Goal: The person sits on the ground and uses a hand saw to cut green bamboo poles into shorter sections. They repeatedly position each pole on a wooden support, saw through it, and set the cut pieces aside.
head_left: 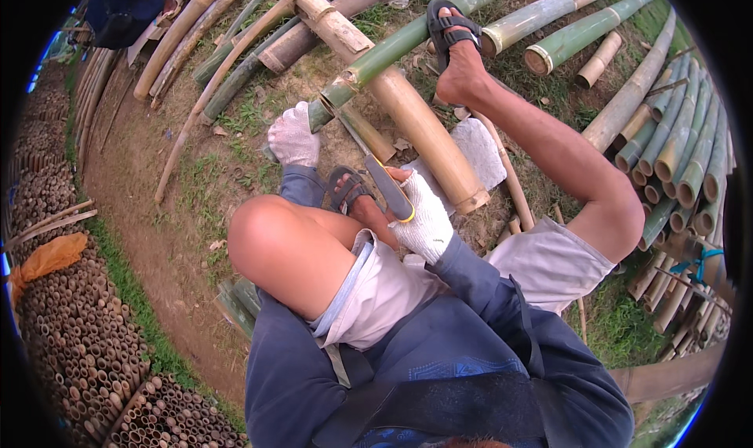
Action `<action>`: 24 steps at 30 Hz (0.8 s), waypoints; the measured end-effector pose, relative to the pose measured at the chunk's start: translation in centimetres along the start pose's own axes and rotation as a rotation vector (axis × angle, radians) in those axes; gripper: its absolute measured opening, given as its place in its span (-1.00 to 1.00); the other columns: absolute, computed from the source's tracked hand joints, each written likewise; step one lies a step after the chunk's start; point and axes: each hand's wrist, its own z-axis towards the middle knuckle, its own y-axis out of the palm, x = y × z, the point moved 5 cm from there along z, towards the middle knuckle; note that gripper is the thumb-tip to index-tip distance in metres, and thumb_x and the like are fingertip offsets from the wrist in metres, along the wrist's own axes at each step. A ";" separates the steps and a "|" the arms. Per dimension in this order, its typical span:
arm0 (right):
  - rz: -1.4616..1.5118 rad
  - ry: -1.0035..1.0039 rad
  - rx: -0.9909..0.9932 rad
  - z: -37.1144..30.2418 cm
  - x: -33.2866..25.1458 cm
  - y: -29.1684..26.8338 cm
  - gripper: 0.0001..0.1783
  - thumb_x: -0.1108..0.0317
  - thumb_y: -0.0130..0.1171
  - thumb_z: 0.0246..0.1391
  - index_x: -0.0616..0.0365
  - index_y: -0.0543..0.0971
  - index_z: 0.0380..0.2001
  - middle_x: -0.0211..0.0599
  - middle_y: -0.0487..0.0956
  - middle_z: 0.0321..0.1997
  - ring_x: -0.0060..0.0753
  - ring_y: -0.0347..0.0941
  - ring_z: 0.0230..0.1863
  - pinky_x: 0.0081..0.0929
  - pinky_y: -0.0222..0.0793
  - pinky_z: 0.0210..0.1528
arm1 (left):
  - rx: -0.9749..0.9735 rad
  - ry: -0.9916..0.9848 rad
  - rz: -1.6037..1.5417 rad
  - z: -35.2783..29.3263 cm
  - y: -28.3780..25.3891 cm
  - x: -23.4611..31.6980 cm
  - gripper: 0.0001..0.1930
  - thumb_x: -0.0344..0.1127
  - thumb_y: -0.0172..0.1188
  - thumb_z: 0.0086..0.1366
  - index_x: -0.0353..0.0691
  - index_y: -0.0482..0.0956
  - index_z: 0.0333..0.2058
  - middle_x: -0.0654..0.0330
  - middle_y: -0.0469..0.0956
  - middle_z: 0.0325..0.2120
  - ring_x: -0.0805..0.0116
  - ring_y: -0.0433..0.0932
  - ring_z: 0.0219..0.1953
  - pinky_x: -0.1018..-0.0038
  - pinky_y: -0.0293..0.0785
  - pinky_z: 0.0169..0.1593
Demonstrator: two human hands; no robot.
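My right hand (pixel 423 222), in a white knitted glove, is wrapped round the grey and yellow handle of a hand saw (pixel 390 191). Its narrow blade reaches up to a green bamboo pole (pixel 392 52), close to the near end. My left hand (pixel 295 136), gloved too, grips that end of the pole, with the fingers curled round it. A sandalled foot (pixel 453 36) of mine presses on the pole farther up. Beneath, a thick tan bamboo pole (pixel 427 138) lies crosswise and bears the green one.
A pale stone block (pixel 480 150) lies under the tan pole. Cut green bamboo poles (pixel 576 40) spread at the upper right, with a stack (pixel 682 146) at far right. Bundled bamboo pieces (pixel 78 330) and an orange cloth (pixel 53 261) are at left. Long thin poles (pixel 223 64) lie upper left.
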 end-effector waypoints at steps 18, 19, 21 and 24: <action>-0.055 0.067 -0.106 -9.2 0.1 -9.3 -0.34 0.74 0.20 0.20 0.21 0.45 0.38 -0.26 0.57 0.26 -0.40 0.56 0.24 -0.50 0.45 0.33 | -0.370 -0.574 -0.596 -4.0 8.8 -6.5 -0.02 0.30 0.67 -0.01 -0.29 0.61 0.23 -0.11 0.74 0.08 -0.07 0.72 0.14 0.12 0.60 0.24; -0.013 0.087 -0.109 -10.0 -0.3 -10.5 -0.37 0.70 0.23 0.25 0.22 0.45 0.38 -0.26 0.58 0.26 -0.40 0.55 0.26 -0.48 0.43 0.36 | -0.359 -0.611 -0.638 -4.0 9.2 -6.5 -0.03 0.28 0.68 -0.01 -0.32 0.62 0.21 -0.10 0.74 0.07 -0.04 0.73 0.12 0.14 0.62 0.22; 0.096 0.147 -0.117 -11.5 -1.0 -12.8 -0.40 0.64 0.27 0.29 0.23 0.44 0.37 -0.25 0.58 0.25 -0.40 0.52 0.30 -0.39 0.43 0.38 | -0.344 -0.669 -0.766 -4.0 10.2 -6.6 -0.06 0.23 0.69 0.02 -0.37 0.63 0.20 -0.07 0.73 0.07 0.03 0.73 0.08 0.16 0.65 0.15; 0.210 0.254 -0.065 -14.0 -2.4 -16.3 -0.41 0.54 0.32 0.27 0.24 0.43 0.34 -0.27 0.58 0.18 -0.45 0.51 0.22 -0.36 0.42 0.36 | -0.326 -0.720 -1.057 -3.9 12.5 -6.2 -0.13 0.13 0.71 0.08 -0.37 0.62 0.21 0.00 0.70 0.07 0.14 0.72 0.03 0.19 0.69 0.05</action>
